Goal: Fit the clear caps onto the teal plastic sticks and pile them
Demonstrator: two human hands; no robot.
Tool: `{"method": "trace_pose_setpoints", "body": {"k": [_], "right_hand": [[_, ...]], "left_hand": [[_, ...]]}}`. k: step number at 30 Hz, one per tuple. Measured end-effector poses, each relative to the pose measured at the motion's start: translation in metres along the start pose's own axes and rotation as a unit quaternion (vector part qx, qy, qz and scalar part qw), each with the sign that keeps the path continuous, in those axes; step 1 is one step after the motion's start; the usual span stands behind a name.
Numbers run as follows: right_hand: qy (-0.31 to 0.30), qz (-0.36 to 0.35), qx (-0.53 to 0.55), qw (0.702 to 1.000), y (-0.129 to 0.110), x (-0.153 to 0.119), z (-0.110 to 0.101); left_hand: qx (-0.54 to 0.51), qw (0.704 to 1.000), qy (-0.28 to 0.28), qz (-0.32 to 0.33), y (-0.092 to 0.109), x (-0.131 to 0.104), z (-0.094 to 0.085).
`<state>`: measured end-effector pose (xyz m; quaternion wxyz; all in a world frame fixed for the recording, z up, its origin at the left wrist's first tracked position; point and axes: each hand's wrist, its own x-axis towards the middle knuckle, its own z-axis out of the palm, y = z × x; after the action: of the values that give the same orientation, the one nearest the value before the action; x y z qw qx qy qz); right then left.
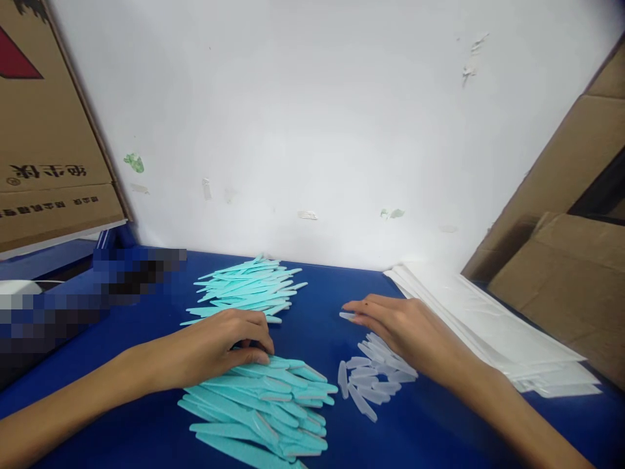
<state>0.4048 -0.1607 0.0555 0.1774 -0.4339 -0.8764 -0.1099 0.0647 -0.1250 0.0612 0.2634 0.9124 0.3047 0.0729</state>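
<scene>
My left hand [239,342] is closed at the back edge of the near pile of turquoise plastic pieces [258,410]; whatever its fingertips grip is too small to name. Behind it lies a second pile of slim turquoise pieces [249,286]. Over on the right, my right hand [385,319] pinches a small translucent cap [347,315] between thumb and fingers, its tip pointing left. Just below this hand, a loose heap of similar translucent caps [374,378] rests on the blue table [312,326].
White flat sheets or bags [493,326] are stacked at the right. Cardboard boxes stand at the left [49,130] and right [566,260]. A white wall [303,130] rises behind the table. Part of the left side is pixelated.
</scene>
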Motion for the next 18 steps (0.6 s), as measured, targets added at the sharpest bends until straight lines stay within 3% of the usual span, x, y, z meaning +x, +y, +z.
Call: {"method": "trace_pose_setpoints", "body": {"k": [9, 18], "right_hand": [[-0.008, -0.043, -0.003, 0.999, -0.010, 0.001, 0.005], [-0.027, -0.044, 0.038, 0.998, -0.017, 0.003, 0.007]], "left_hand": [[-0.043, 0.995, -0.035, -0.081, 0.009, -0.003, -0.009], [-0.042, 0.997, -0.019, -0.068, 0.004, -0.004, -0.004]]}}
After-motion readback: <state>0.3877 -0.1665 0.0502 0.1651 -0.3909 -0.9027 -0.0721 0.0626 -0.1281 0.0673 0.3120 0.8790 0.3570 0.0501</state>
